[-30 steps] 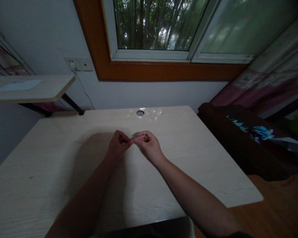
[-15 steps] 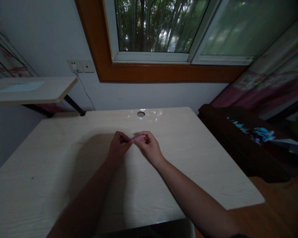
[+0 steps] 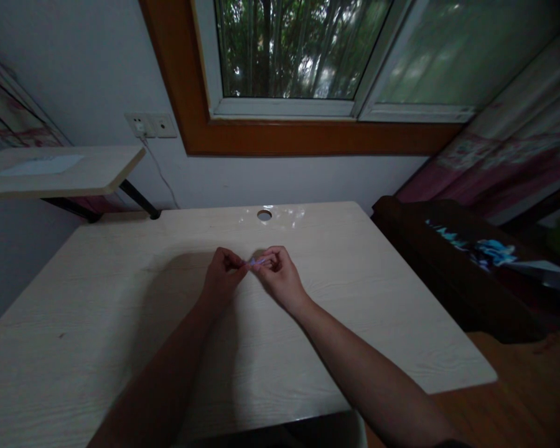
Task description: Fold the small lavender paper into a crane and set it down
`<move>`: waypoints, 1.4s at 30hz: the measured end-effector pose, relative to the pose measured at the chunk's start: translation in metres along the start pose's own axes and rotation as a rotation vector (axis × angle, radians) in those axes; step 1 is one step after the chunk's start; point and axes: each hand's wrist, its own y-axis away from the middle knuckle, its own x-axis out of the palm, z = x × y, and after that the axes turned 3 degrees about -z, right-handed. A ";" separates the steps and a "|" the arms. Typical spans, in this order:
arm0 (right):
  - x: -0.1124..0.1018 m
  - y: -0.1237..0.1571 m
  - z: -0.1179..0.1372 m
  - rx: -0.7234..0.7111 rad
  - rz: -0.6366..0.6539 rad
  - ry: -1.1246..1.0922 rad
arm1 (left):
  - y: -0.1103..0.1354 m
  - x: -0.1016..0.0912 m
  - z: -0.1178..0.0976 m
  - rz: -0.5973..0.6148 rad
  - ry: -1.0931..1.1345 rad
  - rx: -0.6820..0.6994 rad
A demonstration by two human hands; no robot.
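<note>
Both of my hands meet above the middle of a pale wood-grain desk [image 3: 354, 298]. Between them is a small, thin, light purple strip [image 3: 256, 261], mostly covered by fingers; its exact kind is too small to make out. My left hand [image 3: 224, 269] pinches its left end between thumb and fingertips. On the other end, my right hand [image 3: 280, 274] has its thumb and forefinger closed, with the other fingers curled behind. The fingertips of the two hands are almost touching.
A round cable hole [image 3: 264, 215] lies near the desk's back edge. At the left, a raised shelf [image 3: 116, 171] on black legs carries a paper sheet [image 3: 42, 165]. A white cord [image 3: 161, 171] hangs from the wall socket. Dark furniture [image 3: 415, 249] with blue items stands right.
A little more of the purple strip shows between my fingertips. Both hands stay in nearly the same place and keep their pinch.
</note>
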 end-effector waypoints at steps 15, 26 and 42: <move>0.001 0.002 -0.005 -0.050 -0.012 -0.037 | 0.001 0.001 -0.002 0.039 0.063 0.083; -0.001 0.000 -0.003 -0.019 0.028 -0.078 | 0.000 -0.001 0.001 0.047 -0.008 0.045; -0.001 -0.002 -0.005 -0.032 -0.013 -0.038 | 0.002 0.002 0.002 0.071 -0.096 0.074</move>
